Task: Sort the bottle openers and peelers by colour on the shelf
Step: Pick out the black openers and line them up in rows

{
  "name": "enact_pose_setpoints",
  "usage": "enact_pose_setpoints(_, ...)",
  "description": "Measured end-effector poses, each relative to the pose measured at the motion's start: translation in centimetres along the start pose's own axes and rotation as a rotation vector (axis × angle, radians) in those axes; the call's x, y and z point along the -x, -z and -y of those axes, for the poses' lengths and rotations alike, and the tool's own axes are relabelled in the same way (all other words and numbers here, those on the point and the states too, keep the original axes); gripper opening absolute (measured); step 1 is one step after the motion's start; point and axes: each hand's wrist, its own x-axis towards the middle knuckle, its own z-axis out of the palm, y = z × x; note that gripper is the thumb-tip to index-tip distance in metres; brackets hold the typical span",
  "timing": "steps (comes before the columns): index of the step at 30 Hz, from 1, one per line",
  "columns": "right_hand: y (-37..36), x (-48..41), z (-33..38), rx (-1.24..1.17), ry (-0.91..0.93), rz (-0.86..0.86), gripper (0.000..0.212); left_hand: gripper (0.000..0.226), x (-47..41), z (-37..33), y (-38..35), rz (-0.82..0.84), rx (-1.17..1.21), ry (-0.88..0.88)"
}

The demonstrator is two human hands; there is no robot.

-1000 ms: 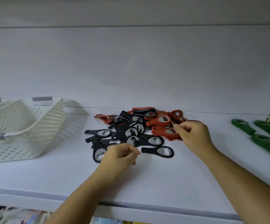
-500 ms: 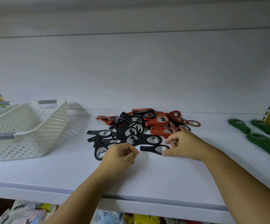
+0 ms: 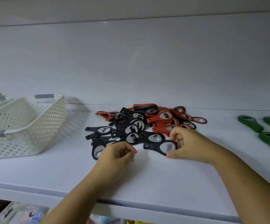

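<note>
The right hand (image 3: 187, 144) pinches the round end of one black bottle opener (image 3: 152, 147) on the white shelf (image 3: 147, 183), just in front of the mixed pile (image 3: 147, 125) of black and red openers. The left hand (image 3: 116, 154) is curled in a loose fist (right by the pile's front). Green openers (image 3: 250, 122) lie far right, and a white basket (image 3: 42, 126) sits far left.

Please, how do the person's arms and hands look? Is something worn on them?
The left forearm and the right forearm are bare up to the frame edge: no sleeves show. The left hand and the right hand wear no gloves, and no ring, watch or bracelet is visible.
</note>
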Motion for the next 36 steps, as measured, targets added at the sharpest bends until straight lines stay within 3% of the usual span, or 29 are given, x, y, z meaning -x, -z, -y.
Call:
enact_pose_setpoints(4,-0.7,-0.5,0.4,-0.249,0.033,-0.022,0.017,0.011,0.1,0.2,0.0,-0.030,0.094,-0.017)
enact_pose_setpoints(6,-1.3,-0.5,1.1,-0.328,0.117,-0.037,0.019,0.013,0.1,0.3,0.1,0.002,0.147,-0.063)
enact_pose_setpoints(11,-3.6,-0.1,3.2,-0.535,0.256,0.017,0.024,0.028,0.2,0.2,0.2,0.259,0.204,-0.148)
enact_pose_setpoints(15,-4.6,-0.1,3.7,-0.600,0.285,-0.028,0.025,0.029,0.0,0.3,0.2,0.232,0.105,-0.205)
enact_pose_setpoints(17,-4.6,-0.7,3.0,-0.444,0.284,-0.227,0.020,0.024,0.1,0.1,0.3,0.182,0.210,-0.157)
enact_pose_setpoints(20,-4.6,-1.5,1.4,-0.005,0.251,-0.440,0.012,0.020,-0.2,-0.1,0.9,0.112,0.530,-0.023)
enact_pose_setpoints(22,-4.5,-1.8,0.8,0.201,0.234,-0.430,0.005,0.019,-0.4,0.1,1.4,0.094,0.651,0.032)
enact_pose_setpoints(29,-1.7,-4.1,3.6,0.499,0.324,-0.086,0.035,0.028,-1.1,-0.1,1.9,0.092,0.853,0.190)
enact_pose_setpoints(36,-4.4,-5.3,2.8,0.496,0.549,-0.168,0.022,0.041,-1.4,0.4,2.1,0.156,0.940,0.211)
